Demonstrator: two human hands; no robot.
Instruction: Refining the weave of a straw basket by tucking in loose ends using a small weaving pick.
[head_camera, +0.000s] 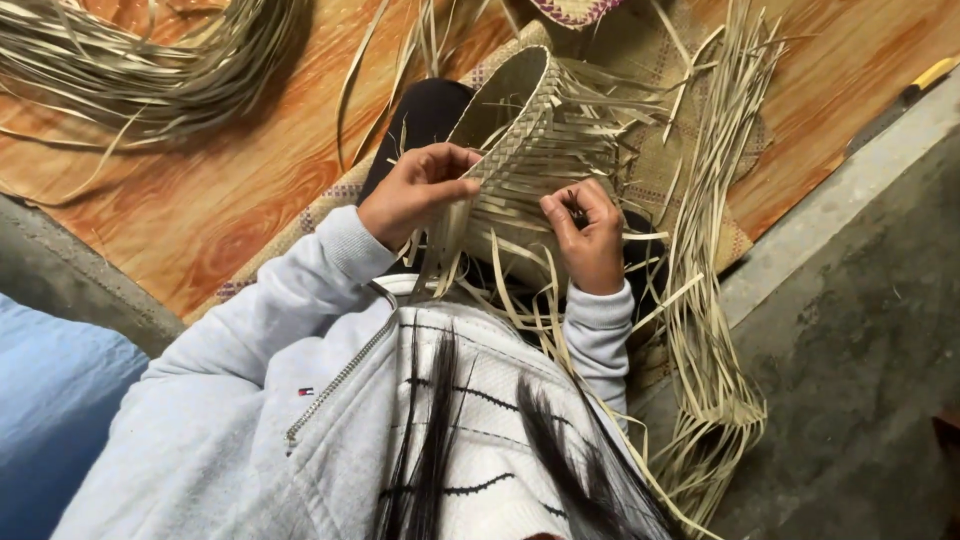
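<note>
Head view: a half-woven palm-leaf basket (520, 150) lies tilted on the person's lap, its open mouth turned away from the body toward the woven mat (690, 130) that lies beyond it on the orange patterned floor (230, 200); taking this basket as the landmark, everything else sits around it.

The left hand (415, 190) holds the basket's near edge, fingers (455, 185) closed on the plaited wall just below the finished rim; the right hand (590, 235) is at the basket's lower side, fingers curled shut around one loose strip (640, 237) that sticks out from the weave.

As far as the picture shows, the rim band and the upper part of the wall are already plaited tight in a diagonal pattern; below that the weave opens out, and many unwoven strip ends fan away from the basket toward the person's right and down toward the body, so I judge the body well begun yet far from closed, with the lower wall and base still to be worked and the ends untrimmed.

To the right of the basket a long loose bundle of strips (710, 330) trails down onto the grey concrete ledge (850, 330); far to the left of the basket, a larger heap of dried leaves (140, 70) rests on the floor; the person's grey zip sweater (250, 400) fills the space nearest the camera.
</note>
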